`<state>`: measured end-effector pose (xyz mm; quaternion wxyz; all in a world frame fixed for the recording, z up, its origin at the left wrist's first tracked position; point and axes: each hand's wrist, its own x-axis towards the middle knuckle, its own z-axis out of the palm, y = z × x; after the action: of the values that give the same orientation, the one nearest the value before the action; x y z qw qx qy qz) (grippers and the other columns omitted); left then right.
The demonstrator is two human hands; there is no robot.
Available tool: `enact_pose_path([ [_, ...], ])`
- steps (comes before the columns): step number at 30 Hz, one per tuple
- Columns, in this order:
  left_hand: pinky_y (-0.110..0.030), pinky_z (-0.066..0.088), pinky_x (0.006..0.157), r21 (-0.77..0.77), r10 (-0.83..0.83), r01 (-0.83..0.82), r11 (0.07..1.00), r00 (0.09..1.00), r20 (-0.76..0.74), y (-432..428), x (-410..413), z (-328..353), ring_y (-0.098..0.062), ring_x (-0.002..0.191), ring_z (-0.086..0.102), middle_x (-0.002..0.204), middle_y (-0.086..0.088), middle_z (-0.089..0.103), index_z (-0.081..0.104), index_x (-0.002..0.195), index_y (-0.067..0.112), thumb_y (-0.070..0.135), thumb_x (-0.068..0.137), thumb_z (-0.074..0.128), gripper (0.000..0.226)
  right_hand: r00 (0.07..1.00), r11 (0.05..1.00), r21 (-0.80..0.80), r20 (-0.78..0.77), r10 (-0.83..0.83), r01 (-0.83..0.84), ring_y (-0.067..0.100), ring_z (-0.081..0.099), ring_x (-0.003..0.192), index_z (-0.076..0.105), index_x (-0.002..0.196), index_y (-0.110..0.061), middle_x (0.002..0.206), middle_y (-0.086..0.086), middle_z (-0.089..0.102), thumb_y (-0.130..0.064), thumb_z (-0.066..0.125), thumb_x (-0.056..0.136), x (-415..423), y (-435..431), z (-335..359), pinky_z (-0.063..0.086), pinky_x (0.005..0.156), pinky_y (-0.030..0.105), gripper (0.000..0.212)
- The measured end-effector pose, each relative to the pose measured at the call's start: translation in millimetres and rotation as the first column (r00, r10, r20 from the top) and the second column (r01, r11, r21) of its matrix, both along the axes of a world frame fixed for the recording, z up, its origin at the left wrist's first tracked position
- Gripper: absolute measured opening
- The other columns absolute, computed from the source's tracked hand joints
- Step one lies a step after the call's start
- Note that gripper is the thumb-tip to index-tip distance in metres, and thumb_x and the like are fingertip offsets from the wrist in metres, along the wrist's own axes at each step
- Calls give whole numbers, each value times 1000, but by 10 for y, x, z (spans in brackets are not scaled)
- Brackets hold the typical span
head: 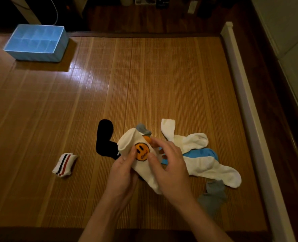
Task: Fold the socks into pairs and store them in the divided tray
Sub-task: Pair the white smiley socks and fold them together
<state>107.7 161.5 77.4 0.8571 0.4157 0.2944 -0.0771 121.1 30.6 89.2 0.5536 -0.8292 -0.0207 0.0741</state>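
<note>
Down at the near middle of the bamboo mat (144, 84), a white smiley-face sock (139, 154) is gripped from both sides. Left hand (122, 173) is wrapped around its lower edge, thumb up by the orange face; right hand (171, 165) pinches the top, thumb pressing the cloth just beside the print. Behind it lies a black sock (104, 137), partly tucked under. Off to the right, a loose heap: white socks (205, 166), a blue-and-white one (199, 152), a grey sock (212, 198) nearest the mat's edge. Left of the hands, well apart, sits a folded striped pair (64, 165). Far back left, the blue divided tray (33, 56), compartments showing no socks.
</note>
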Motion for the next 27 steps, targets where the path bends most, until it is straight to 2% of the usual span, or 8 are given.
enact_pose_path([
  [3, -33, 61, 84, 24, -45, 44, 999, 999, 15, -45, -51, 24, -27, 112, 72, 119, -17, 74, 76, 115, 11, 28, 91, 60, 34, 999, 998, -54, -36, -21, 19, 1, 52, 104, 60, 114, -35, 105, -17, 55, -42, 74, 84, 35, -39, -1, 42, 83, 9, 34],
  [7, -42, 56, 98, -122, -35, 48, 991, 994, 104, -78, -94, 112, -33, 126, 63, 134, -22, 65, 58, 139, 6, 46, 98, 54, 57, 1000, 996, -88, -3, 7, -7, 2, 54, 94, 62, 96, -29, 96, -14, 56, -33, 77, 85, 30, -38, -14, 42, 77, 10, 19],
  [9, -43, 56, 96, -182, -21, 45, 982, 991, 130, -42, -95, 158, -34, 126, 62, 135, -23, 64, 56, 141, 6, 54, 98, 47, 65, 1000, 997, -75, -4, 27, -27, 2, 57, 93, 63, 96, -24, 96, -13, 60, -31, 73, 89, 7, -41, -16, 44, 76, 12, 14],
  [13, -43, 55, 83, 6, -47, 47, 999, 999, 15, 29, -47, 182, -33, 106, 68, 125, -24, 68, 70, 124, 8, 35, 100, 49, 42, 983, 980, 193, -169, 77, -43, 3, 68, 92, 62, 109, -25, 97, -13, 71, -24, 64, 98, -35, -97, 24, 56, 76, 20, 11],
  [17, -35, 55, 65, 154, -63, 63, 986, 998, -7, 57, -32, 191, -24, 85, 69, 106, -17, 73, 74, 111, 11, 40, 99, 48, 41, 979, 970, 243, -194, 58, -9, 1, 69, 87, 64, 106, -25, 94, -14, 72, -32, 58, 100, -46, -166, 74, 55, 72, 18, 11],
  [20, -37, 52, 66, 272, -145, 136, 952, 989, 12, 48, -43, 210, -25, 78, 65, 93, -18, 71, 73, 110, 8, 41, 102, 47, 43, 990, 954, 299, -137, 32, 11, 1, 68, 83, 66, 99, -28, 89, -12, 71, -33, 60, 98, -38, -211, 121, 51, 69, 13, 8],
  [23, -45, 40, 71, 312, -223, 200, 929, 974, 41, -32, -50, 248, -30, 71, 47, 78, -17, 55, 67, 109, -2, 38, 104, 49, 45, 996, 945, 327, -84, 19, 10, 8, 69, 85, 66, 96, -35, 89, -8, 71, -30, 58, 100, -17, -213, 160, 53, 71, 17, 9],
  [27, -49, 37, 74, 348, -245, 201, 916, 966, 87, -159, -67, 314, -30, 79, 44, 83, -34, 48, 68, 113, 2, 38, 103, 49, 42, 995, 940, 339, -103, -12, 46, 14, 69, 86, 66, 98, -28, 90, -2, 70, -31, 57, 101, 21, -214, 138, 56, 73, 27, 10],
])
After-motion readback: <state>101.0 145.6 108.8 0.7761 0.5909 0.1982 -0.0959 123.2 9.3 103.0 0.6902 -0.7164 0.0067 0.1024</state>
